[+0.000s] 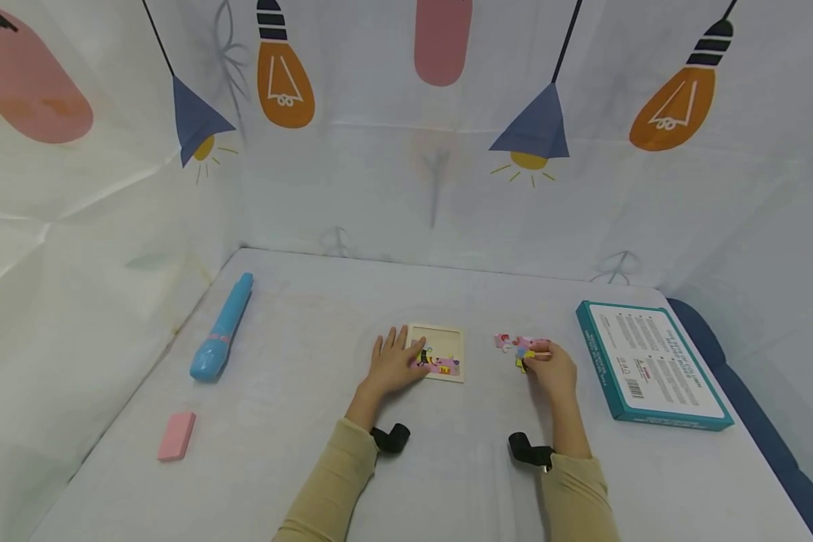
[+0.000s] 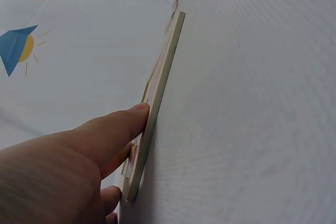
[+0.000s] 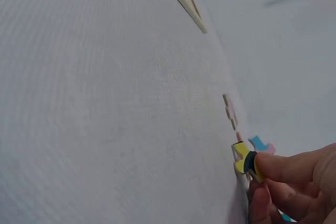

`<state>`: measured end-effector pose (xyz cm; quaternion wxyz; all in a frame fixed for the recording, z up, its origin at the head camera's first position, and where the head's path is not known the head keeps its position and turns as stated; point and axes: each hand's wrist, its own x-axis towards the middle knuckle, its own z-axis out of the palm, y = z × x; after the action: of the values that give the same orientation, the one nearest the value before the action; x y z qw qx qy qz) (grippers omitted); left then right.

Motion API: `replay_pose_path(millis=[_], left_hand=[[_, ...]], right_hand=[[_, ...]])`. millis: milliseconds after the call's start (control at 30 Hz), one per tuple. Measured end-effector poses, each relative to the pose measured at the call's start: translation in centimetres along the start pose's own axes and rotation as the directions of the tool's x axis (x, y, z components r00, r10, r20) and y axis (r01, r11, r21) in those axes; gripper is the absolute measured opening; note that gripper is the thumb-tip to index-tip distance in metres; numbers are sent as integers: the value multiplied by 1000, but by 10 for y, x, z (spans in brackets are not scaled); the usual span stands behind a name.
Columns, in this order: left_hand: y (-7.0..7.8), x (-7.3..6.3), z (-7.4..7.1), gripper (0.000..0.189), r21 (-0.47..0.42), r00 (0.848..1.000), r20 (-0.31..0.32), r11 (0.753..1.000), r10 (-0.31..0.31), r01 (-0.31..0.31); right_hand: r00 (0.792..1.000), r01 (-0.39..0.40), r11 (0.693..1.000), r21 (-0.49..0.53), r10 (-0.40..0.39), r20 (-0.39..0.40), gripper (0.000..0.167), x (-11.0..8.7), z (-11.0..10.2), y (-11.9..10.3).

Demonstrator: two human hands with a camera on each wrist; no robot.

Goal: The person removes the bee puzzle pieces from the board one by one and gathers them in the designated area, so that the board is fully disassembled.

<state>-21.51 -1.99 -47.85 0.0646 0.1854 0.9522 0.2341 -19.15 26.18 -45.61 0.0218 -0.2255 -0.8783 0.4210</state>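
Observation:
My left hand (image 1: pixel 389 367) rests at the left side of a small wooden puzzle tray (image 1: pixel 462 360), with its thumb on the front part. Several joined pink, yellow and black pieces (image 1: pixel 445 366) lie along the tray's front edge, while its back part shows bare wood. To the right of the tray, my right hand (image 1: pixel 557 370) pinches a yellow and black jigsaw piece (image 3: pixel 243 157) between thumb and fingers. Loose pink and coloured pieces (image 1: pixel 504 342) lie on the table beside that hand; its fingers partly hide them.
On the right lies a teal and white box (image 1: pixel 657 365). A light blue microphone-shaped object (image 1: pixel 222 331) and a pink block (image 1: pixel 176 436) lie on the left. White printed sheeting (image 1: pixel 379 188) rises behind the table. A dark blue chair (image 1: pixel 752 399) stands past the right edge.

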Motion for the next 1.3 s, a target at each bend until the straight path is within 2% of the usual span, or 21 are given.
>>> replay_pose_path(millis=[100,333,633,833,1100,1300], left_hand=[[0,0,-1,60,-5,1000,2,1000,-3,3],[1,-1,-1,61,-3,1000,2,1000,2,-2],[0,1,2,60,-4,1000,-7,1000,-5,5],[-1,2,2,60,-13,1000,-6,1000,-17,17],[0,1,1,61,-28,1000,-19,1000,-12,12],[0,0,2,64,-23,1000,-27,1000,-8,8]], right_hand=[[1000,-6,1000,-19,6,-10,27,-1,-1,1],[996,34,994,-104,-43,-83,29,0,0,4],[993,20,995,-98,-31,-110,30,1,4,4],[987,91,996,-10,-92,-131,29,-1,9,-3],[965,227,974,11,-224,-138,27,-8,24,-20],[967,247,968,44,-243,-79,27,-10,39,-28]])
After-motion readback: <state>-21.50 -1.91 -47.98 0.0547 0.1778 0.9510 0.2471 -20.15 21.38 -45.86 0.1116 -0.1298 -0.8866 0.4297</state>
